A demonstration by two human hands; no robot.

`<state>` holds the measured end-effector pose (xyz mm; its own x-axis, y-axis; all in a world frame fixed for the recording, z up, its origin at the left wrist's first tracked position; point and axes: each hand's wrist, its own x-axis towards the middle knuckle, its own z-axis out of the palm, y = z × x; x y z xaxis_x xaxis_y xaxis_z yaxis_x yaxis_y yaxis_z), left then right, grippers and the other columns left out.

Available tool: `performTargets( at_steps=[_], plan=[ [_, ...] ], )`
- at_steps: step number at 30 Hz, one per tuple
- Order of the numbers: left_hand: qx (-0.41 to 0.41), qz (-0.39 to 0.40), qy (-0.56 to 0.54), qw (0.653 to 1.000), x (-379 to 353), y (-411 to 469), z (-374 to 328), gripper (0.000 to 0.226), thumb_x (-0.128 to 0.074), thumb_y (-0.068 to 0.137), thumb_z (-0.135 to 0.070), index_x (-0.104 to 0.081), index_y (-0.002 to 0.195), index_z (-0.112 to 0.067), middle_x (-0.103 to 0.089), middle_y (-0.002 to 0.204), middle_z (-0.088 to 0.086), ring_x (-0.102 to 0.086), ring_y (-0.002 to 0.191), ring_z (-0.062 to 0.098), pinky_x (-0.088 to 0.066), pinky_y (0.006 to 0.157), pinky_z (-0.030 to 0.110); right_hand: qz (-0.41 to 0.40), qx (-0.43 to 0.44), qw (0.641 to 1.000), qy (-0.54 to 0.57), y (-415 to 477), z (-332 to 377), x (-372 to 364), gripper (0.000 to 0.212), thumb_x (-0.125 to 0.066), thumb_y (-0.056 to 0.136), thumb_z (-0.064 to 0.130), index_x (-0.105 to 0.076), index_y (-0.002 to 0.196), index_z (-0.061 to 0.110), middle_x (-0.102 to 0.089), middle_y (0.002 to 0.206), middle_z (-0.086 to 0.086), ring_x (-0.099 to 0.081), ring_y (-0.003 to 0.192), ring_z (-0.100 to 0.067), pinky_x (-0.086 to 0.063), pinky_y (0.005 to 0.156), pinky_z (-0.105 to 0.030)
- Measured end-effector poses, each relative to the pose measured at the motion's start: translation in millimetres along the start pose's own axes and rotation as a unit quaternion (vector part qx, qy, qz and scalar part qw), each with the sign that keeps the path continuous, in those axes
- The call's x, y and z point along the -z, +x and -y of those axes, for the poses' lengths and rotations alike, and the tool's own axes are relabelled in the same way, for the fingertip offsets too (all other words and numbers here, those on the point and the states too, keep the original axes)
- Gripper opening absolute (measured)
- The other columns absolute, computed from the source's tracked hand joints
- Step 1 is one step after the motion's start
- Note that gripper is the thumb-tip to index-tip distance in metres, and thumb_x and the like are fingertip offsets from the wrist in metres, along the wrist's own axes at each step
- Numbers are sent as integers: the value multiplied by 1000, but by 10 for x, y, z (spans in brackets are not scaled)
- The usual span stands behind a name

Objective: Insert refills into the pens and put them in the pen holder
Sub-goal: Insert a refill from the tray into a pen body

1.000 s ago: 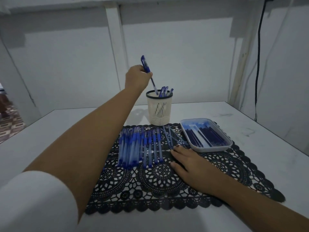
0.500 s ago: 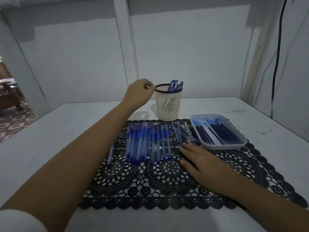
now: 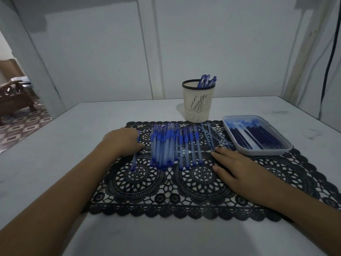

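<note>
Grips one lone see-through blue pen (image 3: 134,160) with the left hand (image 3: 122,143), fingers curled down over its middle, at the left side of the black lace mat (image 3: 166,196). Rests the right hand (image 3: 238,169) flat on the mat, fingers straight and loose, holding nothing, tips just beside a few thin loose refills (image 3: 210,137).

Looks only a little way along. Shows a few finished blue pens (image 3: 206,82) standing in the cream plastic pen holder with the black rim (image 3: 198,106), at the back of the white table (image 3: 73,126), right at the far edge of the mat. Shows a long row of blue pens (image 3: 171,145) lying side by side on the mat between the two hands, not yet in the holder. Cannot tell whether those have refills inside. Shows plenty of dark blue refills (image 3: 258,133) lying in the pale grey plastic tray (image 3: 287,147) on the right, partly on the mat.

Probably starting on the next pen now. Left to do, by the look of it: put a refill in each pen on the mat, then drop each one into the holder. Much more left than done.
</note>
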<state>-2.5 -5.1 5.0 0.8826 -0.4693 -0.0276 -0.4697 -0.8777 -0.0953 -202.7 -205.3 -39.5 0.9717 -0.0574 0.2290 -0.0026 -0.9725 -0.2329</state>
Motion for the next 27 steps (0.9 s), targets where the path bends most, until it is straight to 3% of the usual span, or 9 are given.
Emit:
performTargets(
  at_steps=[3,6,9,12,15,18,21,24,27],
  plan=[
    [16,-28,8,999,5,-11,0,25,-47,91,-25,-44,69,-13,-49,69,1,-49,64,14,-41,60,29,-22,8,1000,3,-6,-34,-24,49,-34,96,40,-31,142,23,-27,149,9,-23,134,-4,-5,96,-5],
    [-15,-115,-41,992,35,-77,-35,19,-42,94,-27,-52,94,-10,-54,83,3,-53,74,19,-43,64,32,-70,16,997,5,-8,-46,-9,42,-43,94,34,-47,133,20,-44,137,6,-41,123,-7,-19,96,-9],
    [-152,-185,-121,963,118,-240,-168,20,-41,96,-29,-50,107,-16,-50,94,-2,-51,82,16,-39,68,28,-145,26,989,33,-5,-47,31,37,-47,91,31,-58,123,15,-58,117,3,-54,103,-6,-30,89,-6],
    [-272,-157,-149,938,157,-465,-405,19,-39,96,-30,-49,111,-22,-47,93,-10,-49,82,6,-39,68,17,-228,34,971,65,-13,-22,106,42,-48,88,30,-51,125,12,-53,110,5,-43,100,4,-25,88,4],
    [-329,-155,-149,920,78,-598,-608,23,-35,97,-32,-47,115,-25,-47,94,-11,-47,79,3,-39,69,13,-256,83,963,-5,-37,22,129,45,-47,87,34,-48,124,8,-55,115,-6,-45,108,-11,-29,98,-13],
    [-359,-158,-163,905,-19,-664,-742,24,-35,97,-34,-48,116,-28,-49,93,-10,-45,80,5,-36,68,17,-215,112,966,-94,-46,60,73,42,-45,86,41,-54,115,11,-61,108,-6,-57,96,-21,-46,79,-33],
    [-371,-181,-158,897,-83,-682,-800,26,-35,98,-36,-50,118,-30,-44,89,-14,-40,80,3,-32,68,20,-196,131,966,-109,-42,51,48,33,-41,88,32,-60,99,8,-62,83,-4,-58,69,-20,-44,60,-26],
    [-381,-184,-158,892,-96,-684,-805,32,-32,95,-40,-53,115,-28,-43,88,-18,-36,78,-3,-30,63,12,-180,136,965,-131,-49,32,45,29,-37,89,26,-60,93,10,-59,74,-1,-55,58,-17,-40,49,-23],
    [-391,-157,-173,890,-100,-688,-795,26,-36,97,-37,-54,111,-25,-38,78,-22,-36,76,-4,-32,68,7,-156,140,972,-106,-70,25,72,36,-29,94,33,-57,86,13,-57,67,3,-52,49,-15,-37,41,-21]
  ],
)
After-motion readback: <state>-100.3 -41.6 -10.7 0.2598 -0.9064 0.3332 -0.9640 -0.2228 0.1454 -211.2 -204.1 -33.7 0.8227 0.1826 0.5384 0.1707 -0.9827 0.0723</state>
